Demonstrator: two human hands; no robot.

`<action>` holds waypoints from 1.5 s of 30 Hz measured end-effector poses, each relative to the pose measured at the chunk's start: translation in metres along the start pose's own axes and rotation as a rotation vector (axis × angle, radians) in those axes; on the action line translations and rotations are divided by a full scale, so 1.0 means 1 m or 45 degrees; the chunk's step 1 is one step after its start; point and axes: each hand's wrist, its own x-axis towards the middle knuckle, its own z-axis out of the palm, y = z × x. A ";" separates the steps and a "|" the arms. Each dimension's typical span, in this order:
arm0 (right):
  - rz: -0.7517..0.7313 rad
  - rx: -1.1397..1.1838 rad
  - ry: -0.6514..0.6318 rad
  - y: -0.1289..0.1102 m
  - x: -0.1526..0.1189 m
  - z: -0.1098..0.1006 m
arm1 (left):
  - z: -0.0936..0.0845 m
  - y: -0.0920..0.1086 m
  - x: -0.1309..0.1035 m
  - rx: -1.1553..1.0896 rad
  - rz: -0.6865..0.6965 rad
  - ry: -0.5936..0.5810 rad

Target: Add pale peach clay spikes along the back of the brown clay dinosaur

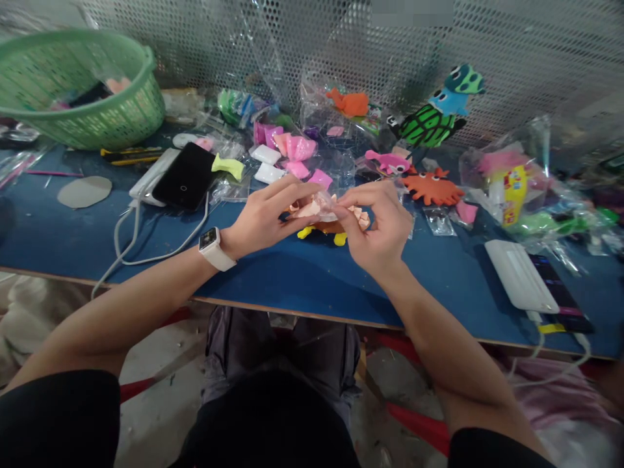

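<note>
My left hand (270, 211) holds a soft lump of pale peach clay (309, 208) wrapped in clear plastic, between thumb and fingers. Close against its right end, my right hand (380, 224) pinches with thumb and forefinger; whether clay or plastic is in that pinch I cannot tell. Under both hands, on the table, lies a brown-orange figure (329, 227) with yellow feet, partly hidden. Small peach pieces (361, 218) stick out along its upper edge, next to my right fingers.
Along the back lie pink packets (298, 148), white packets (270, 173), an orange crab figure (433, 187) and a green turtle figure (426, 127). A green basket (121, 107) stands left, near a black phone (184, 177) with a cable. A white power bank (520, 276) lies right.
</note>
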 end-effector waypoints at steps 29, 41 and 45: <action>0.286 0.299 -0.004 0.002 0.033 -0.004 | -0.008 0.018 0.043 -0.093 -0.134 0.102; 0.401 0.322 0.053 0.029 0.035 0.017 | 0.013 -0.014 0.047 0.025 -0.103 0.283; 0.366 0.299 0.019 0.026 0.026 0.018 | 0.017 -0.016 0.035 0.133 -0.053 0.331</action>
